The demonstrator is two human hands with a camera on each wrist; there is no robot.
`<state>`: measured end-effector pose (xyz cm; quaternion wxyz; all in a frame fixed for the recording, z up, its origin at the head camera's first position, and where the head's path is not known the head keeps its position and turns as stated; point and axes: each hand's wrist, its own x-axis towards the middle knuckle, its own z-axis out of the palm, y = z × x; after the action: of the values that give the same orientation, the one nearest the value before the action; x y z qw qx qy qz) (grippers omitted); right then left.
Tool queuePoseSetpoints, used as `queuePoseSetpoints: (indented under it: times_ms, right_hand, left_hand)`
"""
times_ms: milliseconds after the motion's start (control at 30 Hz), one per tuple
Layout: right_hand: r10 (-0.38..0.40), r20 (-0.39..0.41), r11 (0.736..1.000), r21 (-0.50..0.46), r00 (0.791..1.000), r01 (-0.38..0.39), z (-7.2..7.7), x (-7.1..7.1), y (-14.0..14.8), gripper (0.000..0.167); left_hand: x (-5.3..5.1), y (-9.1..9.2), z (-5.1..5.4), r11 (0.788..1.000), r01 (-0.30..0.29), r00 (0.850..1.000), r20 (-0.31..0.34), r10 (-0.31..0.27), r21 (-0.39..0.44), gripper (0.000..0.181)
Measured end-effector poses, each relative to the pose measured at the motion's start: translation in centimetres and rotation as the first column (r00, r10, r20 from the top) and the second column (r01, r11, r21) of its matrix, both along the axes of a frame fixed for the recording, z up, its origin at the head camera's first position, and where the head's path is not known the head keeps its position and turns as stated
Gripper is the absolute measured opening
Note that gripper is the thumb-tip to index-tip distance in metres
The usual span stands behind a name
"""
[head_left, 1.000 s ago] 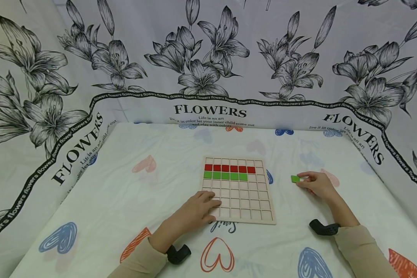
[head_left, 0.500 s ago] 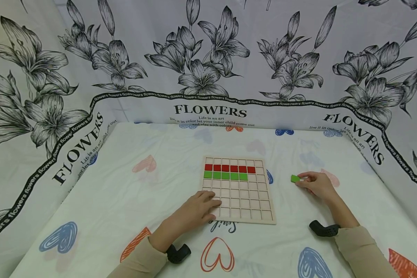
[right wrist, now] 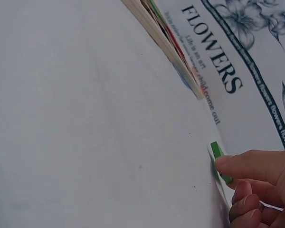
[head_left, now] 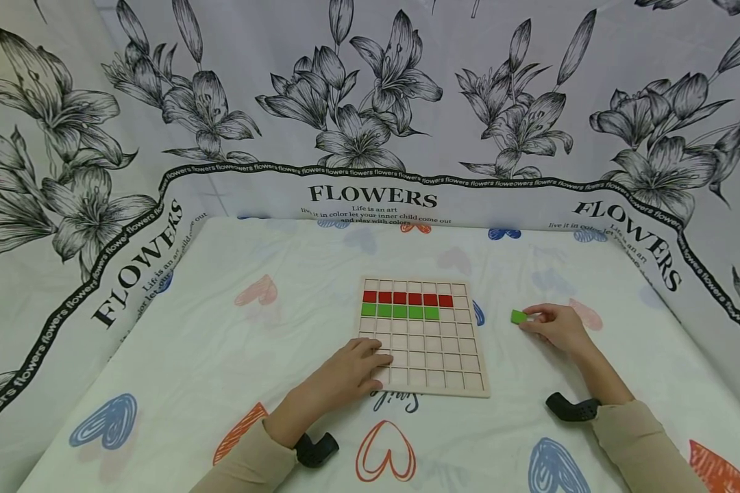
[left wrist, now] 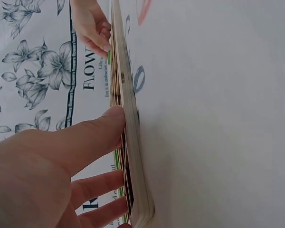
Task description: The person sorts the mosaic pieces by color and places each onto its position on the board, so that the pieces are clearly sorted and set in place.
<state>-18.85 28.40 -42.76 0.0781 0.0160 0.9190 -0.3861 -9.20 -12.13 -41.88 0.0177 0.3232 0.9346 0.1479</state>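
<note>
A pale wooden grid board [head_left: 432, 359] lies on the cloth, with several red tiles [head_left: 416, 299] in one row and several green tiles [head_left: 400, 311] in the row below it. My left hand [head_left: 349, 370] rests on the board's near left part, fingers spread over the squares; the left wrist view shows the thumb [left wrist: 97, 133] at the board's edge. To the right of the board, my right hand [head_left: 558, 327] pinches a green square tile [head_left: 518, 317] between thumb and finger. In the right wrist view this green tile [right wrist: 215, 151] is tilted, just above or at the cloth.
A white cloth [head_left: 271, 349] printed with hearts covers the table. Behind it hangs a flower-printed curtain [head_left: 370, 89]. A black device sits at the left wrist [head_left: 317, 450] and another black device at the right wrist [head_left: 572, 407].
My right hand has shifted slightly left toward the board with the green tile, whose tilt has changed a little. The left hand and the board have stayed where they were.
</note>
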Motion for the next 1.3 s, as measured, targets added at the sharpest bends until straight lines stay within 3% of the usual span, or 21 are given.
queuePoseSetpoints:
  times_ms: [267,500,733,1033,1300]
  right_hand:
    - [-0.008,0.014,1.0,-0.011,1.0,0.008,-0.1,0.0,-0.4,0.045]
    - [0.008,-0.002,1.0,-0.015,1.0,-0.008,0.1,0.2,-0.8,0.044]
    - [0.017,0.0,1.0,-0.018,1.0,-0.017,0.3,0.5,-1.4,0.045]
    - [0.035,-0.04,0.999,-0.023,0.999,-0.036,0.4,0.5,-1.6,0.041]
    - [0.041,-0.028,0.999,-0.033,0.999,-0.042,0.6,0.6,-2.1,0.041]
  left_hand:
    - [-0.1,0.1,-0.2,1.0,-0.005,1.0,0.007,0.005,0.0,0.04]
    - [0.2,-0.2,0.0,0.999,0.026,0.998,-0.064,-0.024,0.019,0.039]
    - [0.1,-0.1,0.0,1.0,-0.003,1.0,0.005,0.003,0.009,0.039]
    - [0.0,0.0,0.0,1.0,-0.014,1.0,0.011,0.014,-0.002,0.04]
    - [-0.2,0.1,-0.2,1.0,-0.015,1.0,0.015,0.015,-0.004,0.04]
